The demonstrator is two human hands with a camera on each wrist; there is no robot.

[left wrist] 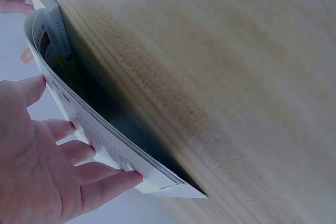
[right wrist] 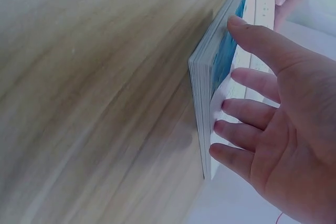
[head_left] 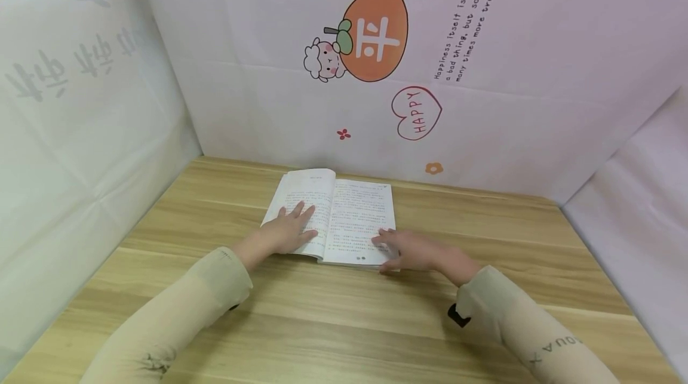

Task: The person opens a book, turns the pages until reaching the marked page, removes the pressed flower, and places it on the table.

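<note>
An open book (head_left: 361, 217) with printed pages lies on the wooden table. My left hand (head_left: 289, 231) rests on its left page, fingers spread and fairly straight. From the left wrist view, that half of the book (left wrist: 100, 124) bows up off the tabletop, with a dark gap beneath. At the lower right corner is my right hand (head_left: 411, 249), fingertips on the right page and thumb near the bottom edge. In the right wrist view a blue printed page (right wrist: 224, 59) shows under the top white page, close to the thumb; whether the thumb touches it I cannot tell.
The wood-grain table (head_left: 322, 324) extends around the book. Behind it stands a pale printed sheet wall (head_left: 258, 109) with cartoon drawings and lettering. Similar white sheets close in the left side (head_left: 97, 151) and right side (head_left: 639, 193).
</note>
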